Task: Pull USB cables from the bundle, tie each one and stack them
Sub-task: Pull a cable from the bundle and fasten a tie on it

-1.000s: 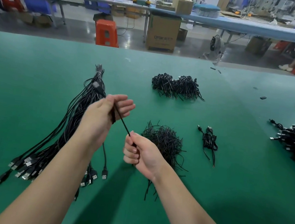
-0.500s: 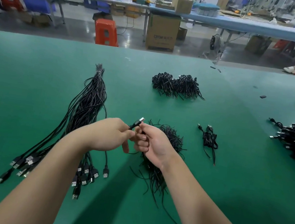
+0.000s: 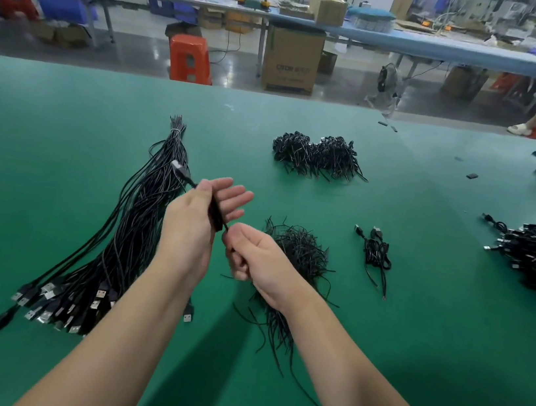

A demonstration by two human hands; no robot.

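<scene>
Left hand (image 3: 195, 223) holds folded USB cable (image 3: 215, 212) under thumb, fingers straight; plug end sticks out far-left. Right hand (image 3: 257, 258) curls round cable's other end (fist-like). Both above green tabletop (image 3: 57, 173); bundle (image 3: 139, 229) lies left, tie wires (image 3: 301, 252) right, one tied cable (image 3: 376, 252) further right

Grey floor (image 3: 125, 55) (orange stool (image 3: 190, 59))

green table (image 3: 59, 156): cable bundle (image 3: 138, 236) left, tie heap (image 3: 300, 255) centre, coiled cable (image 3: 376, 252) right, cable piles (image 3: 318, 154) far.
</scene>
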